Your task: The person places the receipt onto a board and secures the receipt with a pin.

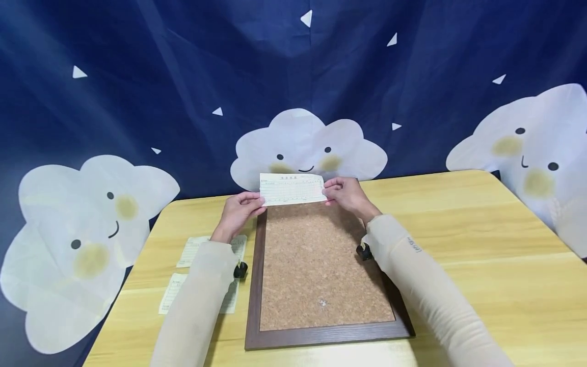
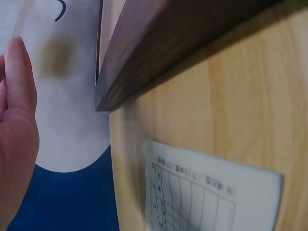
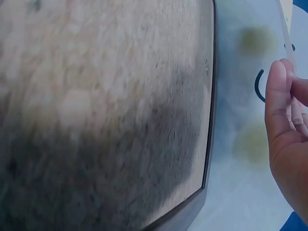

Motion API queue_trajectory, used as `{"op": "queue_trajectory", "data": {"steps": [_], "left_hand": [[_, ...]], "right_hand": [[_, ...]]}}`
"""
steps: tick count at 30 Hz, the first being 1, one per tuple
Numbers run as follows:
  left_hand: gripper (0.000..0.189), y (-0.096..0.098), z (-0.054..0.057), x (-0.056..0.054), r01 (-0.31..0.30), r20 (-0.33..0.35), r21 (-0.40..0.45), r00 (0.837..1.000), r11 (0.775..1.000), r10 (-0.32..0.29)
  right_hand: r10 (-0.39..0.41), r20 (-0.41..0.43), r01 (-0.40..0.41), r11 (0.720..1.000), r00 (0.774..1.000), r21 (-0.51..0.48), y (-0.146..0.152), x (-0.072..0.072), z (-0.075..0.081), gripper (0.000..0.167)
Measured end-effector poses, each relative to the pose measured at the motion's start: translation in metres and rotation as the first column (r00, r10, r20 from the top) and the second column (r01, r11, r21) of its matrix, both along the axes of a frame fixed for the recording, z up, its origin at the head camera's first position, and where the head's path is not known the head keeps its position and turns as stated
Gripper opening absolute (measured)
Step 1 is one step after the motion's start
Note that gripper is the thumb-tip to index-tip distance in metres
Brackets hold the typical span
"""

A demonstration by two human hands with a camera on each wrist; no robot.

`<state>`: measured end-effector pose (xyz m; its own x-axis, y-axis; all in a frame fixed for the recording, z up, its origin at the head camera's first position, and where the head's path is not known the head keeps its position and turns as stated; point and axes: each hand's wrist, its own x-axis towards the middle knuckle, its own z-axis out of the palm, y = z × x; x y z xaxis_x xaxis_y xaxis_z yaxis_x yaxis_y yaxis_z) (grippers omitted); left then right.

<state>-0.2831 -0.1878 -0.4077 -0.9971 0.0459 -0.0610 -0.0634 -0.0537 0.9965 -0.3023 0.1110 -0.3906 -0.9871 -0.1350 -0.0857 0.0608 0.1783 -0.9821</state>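
A printed paper form (image 1: 291,189) is stretched between both hands above the far end of a cork board (image 1: 321,265) with a dark wooden frame. My left hand (image 1: 238,210) pinches its left edge between thumb and fingers. At the opposite edge, my right hand (image 1: 348,194) pinches the paper the same way. The left wrist view catches only part of the left hand (image 2: 19,120), beside the frame's corner. In the right wrist view the right hand (image 3: 286,115) holds the thin edge of the sheet, and a shadow falls across the cork.
Two more printed forms (image 1: 187,252) lie on the wooden table (image 1: 481,244) left of the board, partly hidden under the left forearm. A small whitish mark (image 1: 323,303) shows on the near cork. Behind the table hangs a dark blue curtain (image 1: 293,61) with clouds.
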Motion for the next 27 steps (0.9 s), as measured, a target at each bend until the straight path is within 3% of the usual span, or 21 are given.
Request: {"op": "queue_trajectory", "data": {"steps": [7,13,27], "left_hand": [[0.025,0.006,0.004,0.001,0.016,-0.002,-0.013,1.000,1.000,-0.016],[0.023,0.010,0.000,0.000,0.035,-0.010,-0.012,0.999,0.999,-0.035],[0.019,0.023,0.000,-0.001,0.029,0.013,-0.134,1.000,0.991,-0.028]], "right_hand": [[0.006,0.001,-0.006,1.000,1.000,0.012,0.005,0.001,0.000,0.025],[0.009,-0.009,-0.009,1.000,1.000,0.022,0.010,0.001,-0.004,0.025],[0.007,-0.031,-0.006,0.999,1.000,0.034,0.019,0.002,-0.009,0.024]]}}
